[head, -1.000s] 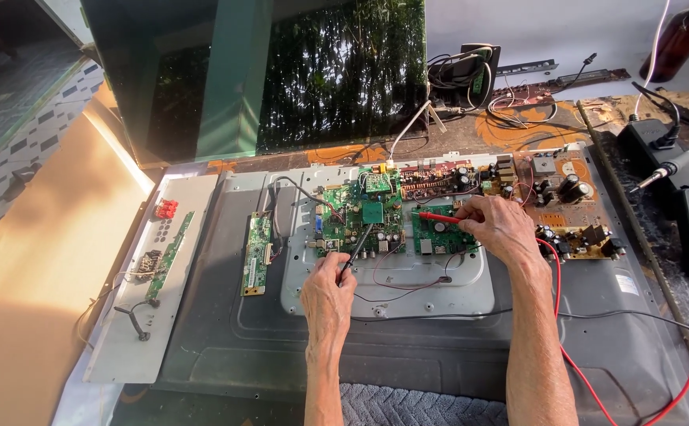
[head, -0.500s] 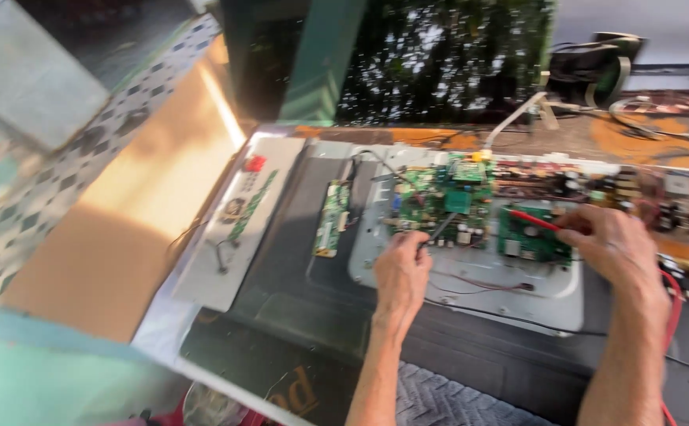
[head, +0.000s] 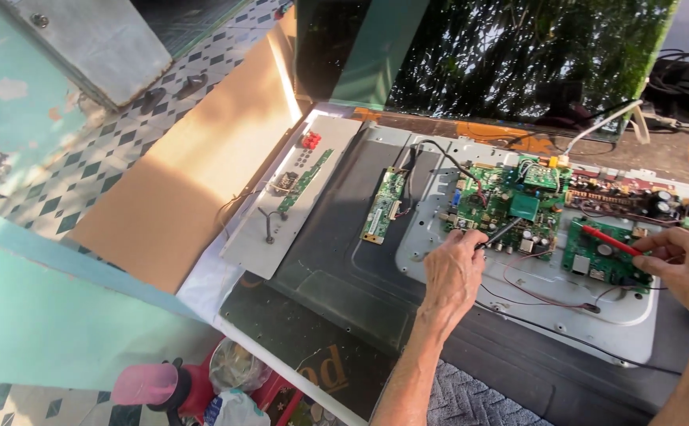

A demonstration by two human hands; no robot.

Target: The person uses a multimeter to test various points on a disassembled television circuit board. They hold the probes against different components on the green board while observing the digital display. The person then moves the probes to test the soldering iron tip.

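View swung left, left hand [head: 453, 272] pinching slim black probe [head: 502, 233], right hand [head: 687, 267] red probe [head: 608, 240]

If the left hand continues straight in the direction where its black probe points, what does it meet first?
The left hand aims its black probe up and to the right. It would probably first meet the large green circuit board, around its small parts, though the depth is unclear.

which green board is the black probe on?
The large main board, centre of the metal plate: left hand holds the black probe there. The red probe touches the smaller right board.
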